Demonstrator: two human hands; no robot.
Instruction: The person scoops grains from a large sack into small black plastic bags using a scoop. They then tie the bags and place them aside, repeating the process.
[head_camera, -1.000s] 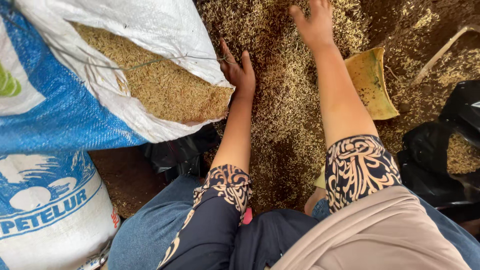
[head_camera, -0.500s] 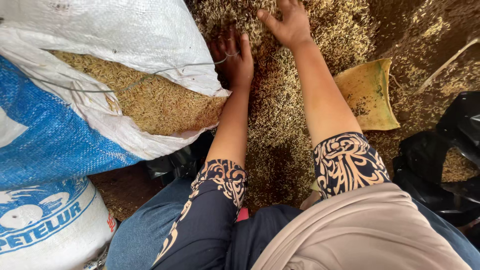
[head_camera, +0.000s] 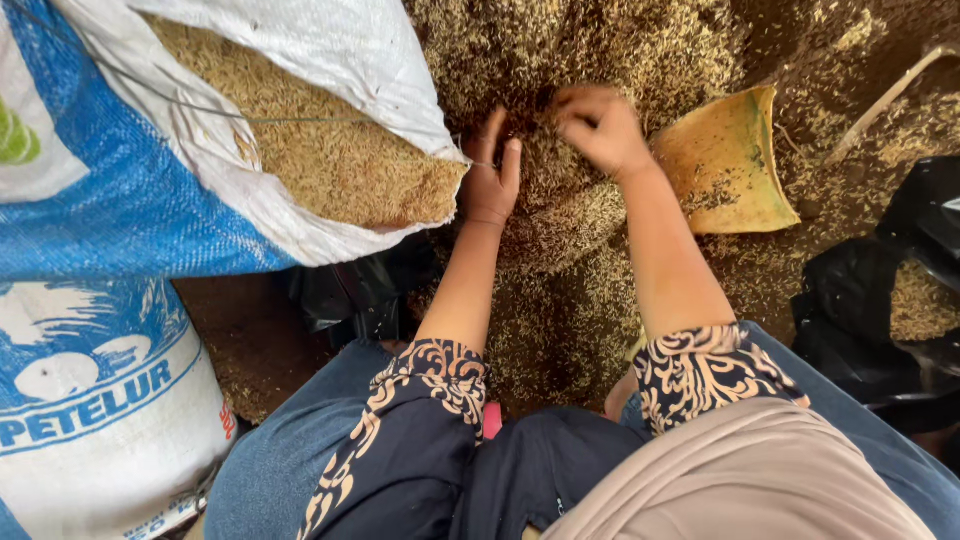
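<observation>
Sleeves: nearest me, my patterned dark sleeves (head_camera: 440, 375) sit bunched above the forearms, with blue trousers (head_camera: 290, 455) below.
Left hand: my left hand (head_camera: 490, 175) is cupped, fingers curved and together, its palm side pressed against the mound of grain (head_camera: 560, 215); a second ago it lay flatter beside the sack mouth.
Right hand: my right hand (head_camera: 600, 125) has pulled back from a far, spread reach and now curls, fingers bent down into the husks.
Change: both hands have closed toward each other, so I judge they are heaping loose grain between them.
Grain: it is spread over the ground and piled between my palms.
Sack: the open white sack (head_camera: 330, 70) of grain lies just left.
Scoop: a yellow scoop (head_camera: 730, 160) rests right, untouched.
</observation>
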